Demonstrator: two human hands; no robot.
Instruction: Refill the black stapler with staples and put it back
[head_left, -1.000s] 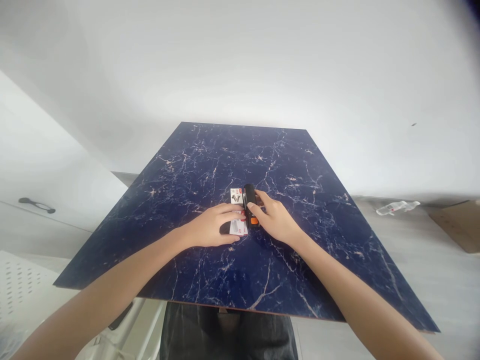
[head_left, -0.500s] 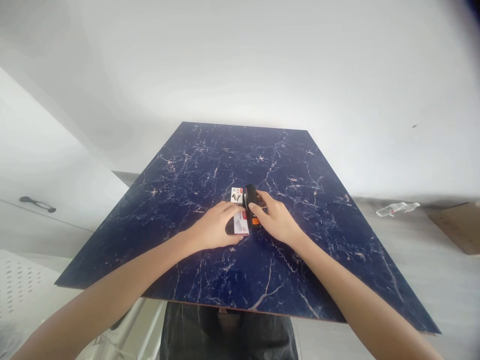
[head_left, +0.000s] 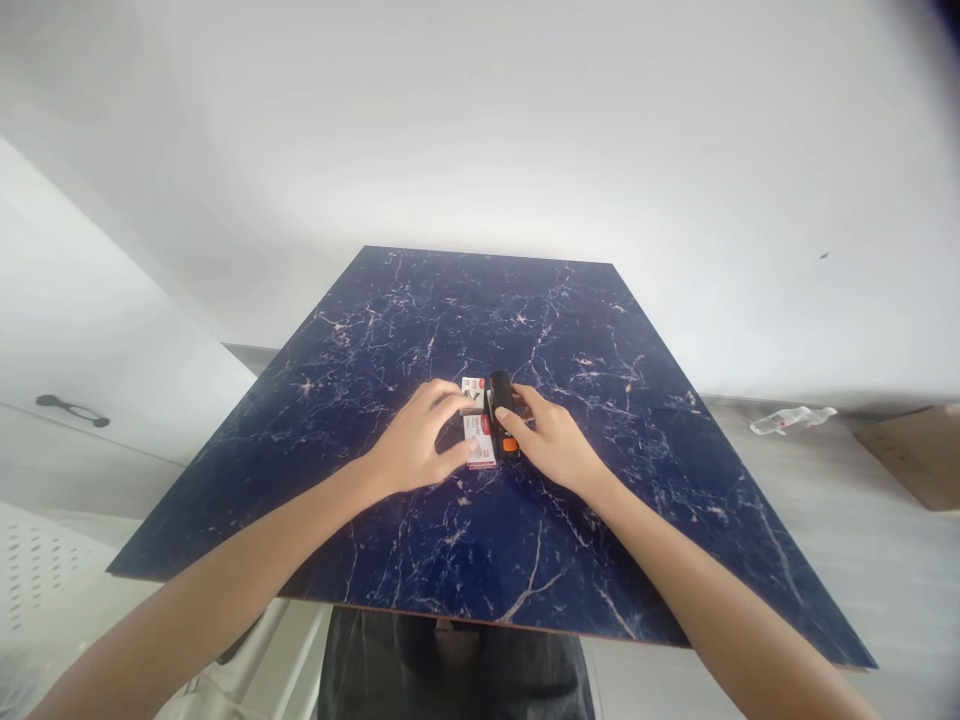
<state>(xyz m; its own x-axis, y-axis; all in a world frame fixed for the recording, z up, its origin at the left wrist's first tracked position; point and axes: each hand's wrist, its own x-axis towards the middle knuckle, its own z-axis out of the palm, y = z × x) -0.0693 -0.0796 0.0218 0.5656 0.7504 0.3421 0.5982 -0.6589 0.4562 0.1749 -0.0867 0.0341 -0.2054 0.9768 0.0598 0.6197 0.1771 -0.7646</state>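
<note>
A small white box with red print (head_left: 479, 440) lies at the middle of the dark blue marbled table (head_left: 600, 340). My left hand (head_left: 416, 440) grips this box between thumb and fingers. Right beside it stands a black stapler with an orange part (head_left: 502, 412). My right hand (head_left: 547, 440) is wrapped round the stapler from the right, fingers on its top and side. A second small white box (head_left: 472, 385) shows just behind my left fingers.
A white wall rises behind the table. At the left is a white cabinet with a dark handle (head_left: 71, 408). On the floor at the right lie a clear plastic bottle (head_left: 793, 417) and a brown cardboard piece (head_left: 911, 455).
My left hand has lifted from lying flat over the box and now pinches it, moving it slightly up and toward the stapler. My right hand has stayed on the stapler.
</note>
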